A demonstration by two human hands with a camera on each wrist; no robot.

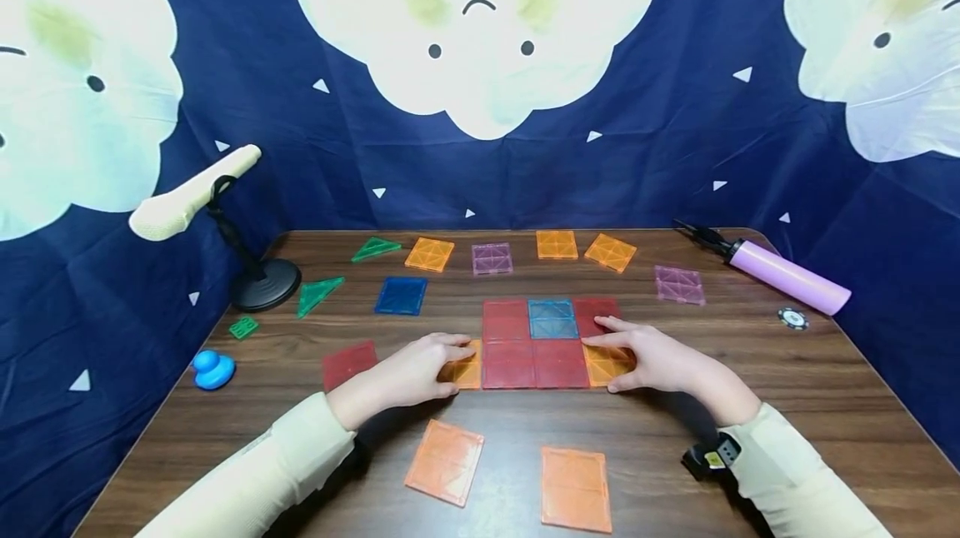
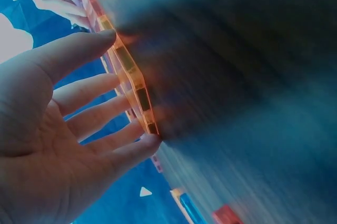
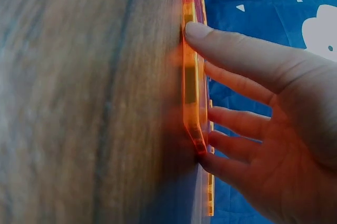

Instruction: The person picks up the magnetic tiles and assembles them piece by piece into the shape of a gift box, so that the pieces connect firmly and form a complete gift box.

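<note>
Flat translucent magnetic tiles lie edge to edge in a block at the table's middle. Its back row has a red tile (image 1: 506, 320), a light blue tile (image 1: 553, 321) and another red tile (image 1: 592, 309). Two red tiles (image 1: 561, 365) sit in front, between two yellow-orange tiles. My left hand (image 1: 422, 370) rests on the left yellow-orange tile (image 1: 468, 371), thumb at its near edge, other fingers extended over it. On the right yellow-orange tile (image 1: 600, 365), my right hand (image 1: 651, 357) lies similarly, its thumb (image 3: 231, 47) touching the near edge.
Two orange tiles (image 1: 446, 463) lie nearest me; a red tile (image 1: 347, 365) is by my left wrist. Behind are a dark blue tile (image 1: 401, 296) and green triangles (image 1: 318, 296). A blue duck (image 1: 213, 370), black stand (image 1: 266, 284), purple pump (image 1: 787, 276) and poker chip (image 1: 792, 319) flank them.
</note>
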